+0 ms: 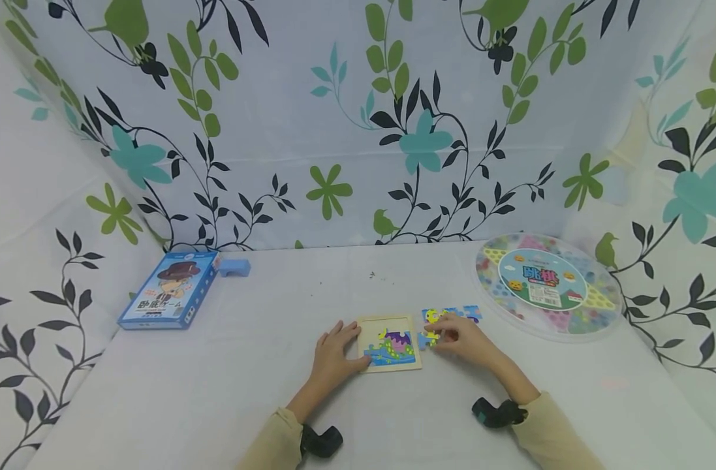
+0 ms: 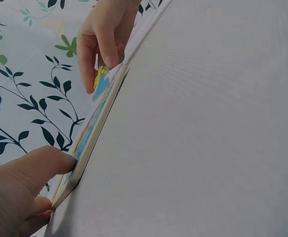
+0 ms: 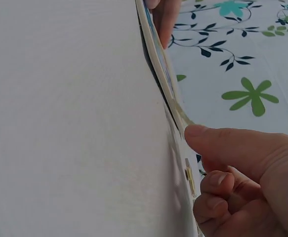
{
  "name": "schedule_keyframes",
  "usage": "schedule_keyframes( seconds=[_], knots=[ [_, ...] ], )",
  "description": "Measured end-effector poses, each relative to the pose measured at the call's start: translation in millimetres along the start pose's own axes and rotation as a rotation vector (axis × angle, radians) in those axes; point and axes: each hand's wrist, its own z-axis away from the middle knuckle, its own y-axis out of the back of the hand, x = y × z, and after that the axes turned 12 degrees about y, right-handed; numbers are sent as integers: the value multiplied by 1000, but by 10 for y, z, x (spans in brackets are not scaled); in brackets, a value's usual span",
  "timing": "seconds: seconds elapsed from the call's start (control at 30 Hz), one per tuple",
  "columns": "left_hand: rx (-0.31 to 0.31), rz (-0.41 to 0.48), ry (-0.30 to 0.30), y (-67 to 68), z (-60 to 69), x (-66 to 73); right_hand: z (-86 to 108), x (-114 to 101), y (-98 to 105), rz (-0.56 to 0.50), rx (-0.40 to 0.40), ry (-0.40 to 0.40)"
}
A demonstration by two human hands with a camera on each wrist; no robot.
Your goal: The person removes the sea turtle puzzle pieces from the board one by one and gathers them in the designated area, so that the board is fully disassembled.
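Wood, pale in colour, makes the square puzzle frame [image 1: 393,369] that lies flat on the white cloth-covered table [image 1: 264,405]. A purple, green, pink and blue picture [image 1: 395,346] fills the lower and right part inside it, and some bare wood shows near the top. The person's left hand [image 1: 334,356] holds the frame's left side, with the thumb over the edge. The right hand [image 1: 466,341] pinches a little blue and yellow puzzle piece [image 2: 100,85] just beside the frame's right side. More blue and yellow pieces [image 1: 470,312] lie just behind that hand. Far to the left is a flat blue box [image 1: 170,287] with a cartoon person in a brown hat, and a small blue block [image 1: 234,267] sits by it. A big round see-through case [image 1: 601,303] with bright colours lies on the right.
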Motion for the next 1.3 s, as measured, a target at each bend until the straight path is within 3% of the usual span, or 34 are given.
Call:
schedule_keyframes(
  seconds=[0.23, 0.5, 0.73, 1.3],
  knots=[
    [8, -2, -1, -1, 8, -6, 28, -3, 3, 33, -32, -11],
    [-7, 6, 4, 28, 15, -11, 13, 12, 20, 105, -17, -86],
    [-8, 14, 4, 32, 18, 1, 12, 41, 41, 81, 23, -183],
    [-6, -5, 14, -1, 2, 10, 21, 23, 57, 29, 90, -246]
  ],
)
